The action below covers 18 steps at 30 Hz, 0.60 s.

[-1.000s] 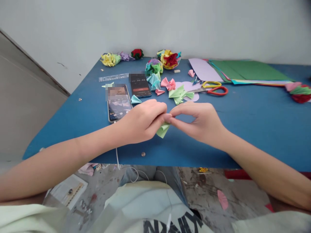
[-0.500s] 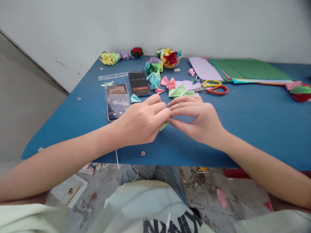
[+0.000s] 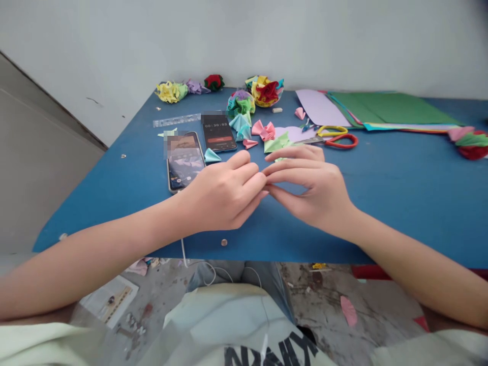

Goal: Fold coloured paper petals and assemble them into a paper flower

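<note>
My left hand (image 3: pixel 229 195) is closed, its fingers curled and pinched above the blue table. Thumb and fingertips of my right hand (image 3: pixel 312 185) press together against the left fingertips. The light green paper piece between them is hidden by my fingers now; its edge showed half a second earlier. Just beyond the right hand lies a light green folded paper (image 3: pixel 278 143), partly covered by the fingers. Pink folded papers (image 3: pixel 264 130) and light blue folded papers (image 3: pixel 241 126) lie behind the hands. A small light blue fold (image 3: pixel 212 155) sits close to my left hand.
Two phones, one propped (image 3: pixel 186 157) with a cable and one showing a timer (image 3: pixel 218 133), stand left of centre. Scissors (image 3: pixel 337 137), a ruler (image 3: pixel 176 120) and coloured sheets (image 3: pixel 396 108) lie behind. Paper flowers (image 3: pixel 268 91) line the back edge of the blue table (image 3: pixel 412 188).
The light green paper edge below my left fingers has gone out of sight. My left thumb now shows at the fingertips, and the right fingers have shifted slightly and spread a little.
</note>
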Tool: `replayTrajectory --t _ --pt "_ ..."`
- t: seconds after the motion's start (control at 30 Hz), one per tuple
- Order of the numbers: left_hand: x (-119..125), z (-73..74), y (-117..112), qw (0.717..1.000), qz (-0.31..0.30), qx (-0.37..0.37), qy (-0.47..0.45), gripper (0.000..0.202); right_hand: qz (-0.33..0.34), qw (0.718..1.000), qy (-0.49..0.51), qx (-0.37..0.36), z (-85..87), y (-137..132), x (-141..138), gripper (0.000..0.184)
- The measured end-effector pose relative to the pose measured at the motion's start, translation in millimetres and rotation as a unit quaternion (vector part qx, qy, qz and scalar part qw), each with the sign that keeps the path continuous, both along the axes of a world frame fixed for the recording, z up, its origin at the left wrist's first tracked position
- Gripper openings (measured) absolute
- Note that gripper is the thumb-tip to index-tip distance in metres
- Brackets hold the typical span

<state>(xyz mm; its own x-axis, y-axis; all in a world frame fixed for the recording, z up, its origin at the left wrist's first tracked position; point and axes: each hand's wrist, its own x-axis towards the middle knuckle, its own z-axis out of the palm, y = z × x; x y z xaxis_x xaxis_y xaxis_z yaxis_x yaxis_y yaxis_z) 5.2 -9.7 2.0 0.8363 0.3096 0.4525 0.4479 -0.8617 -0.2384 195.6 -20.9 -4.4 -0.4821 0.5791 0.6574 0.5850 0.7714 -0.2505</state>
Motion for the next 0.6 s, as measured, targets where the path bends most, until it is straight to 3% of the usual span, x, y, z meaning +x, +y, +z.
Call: replayTrajectory --t 0.3,0.6 --pt "2.1 -2.6 -3.0 0.999 0.008 0.037 -0.013 0.020 -0.014 1.000 -0.002 0.005 -1.8 -0.3 -1.5 0.006" --pt "2.4 -5.9 -5.6 0.999 0.027 -0.011 -0.025 0.019 -0.020 0.996 -0.048 0.068 -4.0 -2.0 0.9 0.013"
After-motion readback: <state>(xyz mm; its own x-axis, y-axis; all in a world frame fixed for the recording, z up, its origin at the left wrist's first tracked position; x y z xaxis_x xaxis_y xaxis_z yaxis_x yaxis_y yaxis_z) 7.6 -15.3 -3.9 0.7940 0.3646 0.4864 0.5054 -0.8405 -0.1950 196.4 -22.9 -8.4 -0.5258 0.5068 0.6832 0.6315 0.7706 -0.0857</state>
